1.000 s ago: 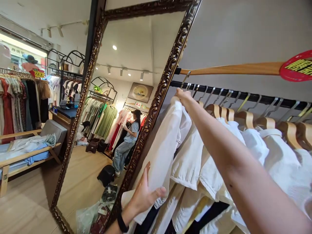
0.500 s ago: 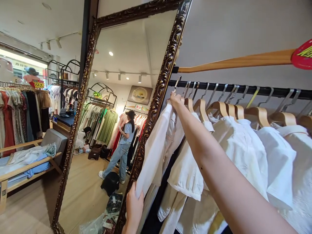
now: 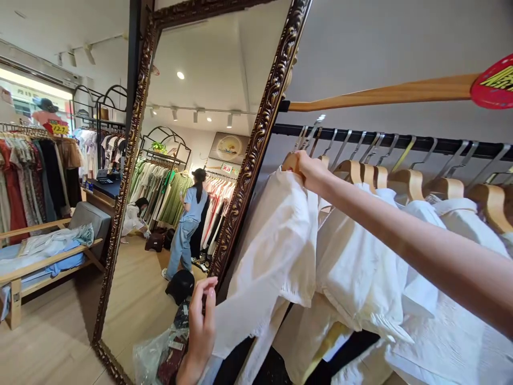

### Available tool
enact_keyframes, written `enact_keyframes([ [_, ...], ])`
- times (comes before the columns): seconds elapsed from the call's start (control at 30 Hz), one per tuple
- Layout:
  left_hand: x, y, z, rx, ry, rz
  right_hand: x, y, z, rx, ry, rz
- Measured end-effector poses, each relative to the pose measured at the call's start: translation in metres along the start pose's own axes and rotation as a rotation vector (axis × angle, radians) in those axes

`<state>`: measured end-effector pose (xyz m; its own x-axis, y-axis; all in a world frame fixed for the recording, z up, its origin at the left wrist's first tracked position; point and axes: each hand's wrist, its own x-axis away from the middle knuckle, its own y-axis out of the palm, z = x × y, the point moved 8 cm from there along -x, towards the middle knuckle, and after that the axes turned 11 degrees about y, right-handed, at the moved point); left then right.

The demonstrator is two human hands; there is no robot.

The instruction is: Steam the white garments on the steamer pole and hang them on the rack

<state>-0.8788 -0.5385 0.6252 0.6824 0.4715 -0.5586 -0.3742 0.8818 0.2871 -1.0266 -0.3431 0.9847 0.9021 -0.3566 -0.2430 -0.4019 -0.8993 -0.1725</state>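
My right hand (image 3: 312,170) reaches up to the rack, its fingers closed on the neck of a wooden clothes hanger (image 3: 292,162). On that hanger hangs a white long-sleeved shirt (image 3: 272,235), its front turned partly towards me. The hanger's metal hook is up by the black rail (image 3: 340,132). Lower down, my left hand (image 3: 202,318) is beside the shirt's sleeve, in front of the mirror frame. Its fingers are loosely bent and apart, with nothing seen in them. Several white garments (image 3: 360,251) hang close on the right.
A tall mirror with a carved dark frame (image 3: 146,96) leans just left of the rack. A wooden bar (image 3: 380,100) with a red round sign (image 3: 495,83) runs above the rail. At left stands a wooden-armed chair (image 3: 94,222) with folded clothes. Two people show in the mirror.
My left hand has let go of the white shirt's edge and opened. My right hand has shifted slightly right and down in view with the hanger, and the shirt has swung to show more of its front.
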Motion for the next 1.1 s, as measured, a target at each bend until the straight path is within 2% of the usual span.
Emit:
enact_keyframes([
  [0.13,-0.026,0.009,0.051,-0.109,0.208,-0.127,0.068,-0.049,0.027,-0.019,0.068,-0.067],
  [0.23,-0.045,0.027,0.099,-0.234,0.432,-0.248,0.116,-0.083,0.048,0.05,0.119,-0.142],
  [0.33,-0.059,0.058,0.144,-0.401,0.63,-0.413,0.156,-0.117,0.068,0.122,0.175,-0.153],
  [0.43,-0.058,0.103,0.179,-0.467,0.733,-0.716,0.19,-0.146,0.086,0.165,0.244,-0.169],
  [0.5,-0.044,0.134,0.193,-0.402,0.695,-1.042,0.211,-0.157,0.096,0.187,0.256,-0.229],
  [0.6,0.001,0.16,0.202,-0.22,0.482,-1.562,0.24,-0.164,0.11,0.247,0.216,-0.386],
  [0.67,0.032,0.16,0.204,-0.136,0.321,-1.734,0.256,-0.167,0.12,0.272,0.192,-0.485],
  [0.73,0.054,0.153,0.204,-0.096,0.195,-1.725,0.268,-0.169,0.124,0.285,0.145,-0.582],
  [0.87,0.083,0.123,0.211,-0.056,0.003,-1.5,0.281,-0.173,0.104,0.322,-0.074,-0.737],
  [1.0,0.109,0.085,0.222,-0.143,-0.232,-1.311,0.281,-0.176,0.054,0.244,-0.288,-0.645],
  [1.1,0.129,0.062,0.234,-0.154,-0.39,-1.178,0.291,-0.164,0.015,0.298,-0.508,-0.55],
])
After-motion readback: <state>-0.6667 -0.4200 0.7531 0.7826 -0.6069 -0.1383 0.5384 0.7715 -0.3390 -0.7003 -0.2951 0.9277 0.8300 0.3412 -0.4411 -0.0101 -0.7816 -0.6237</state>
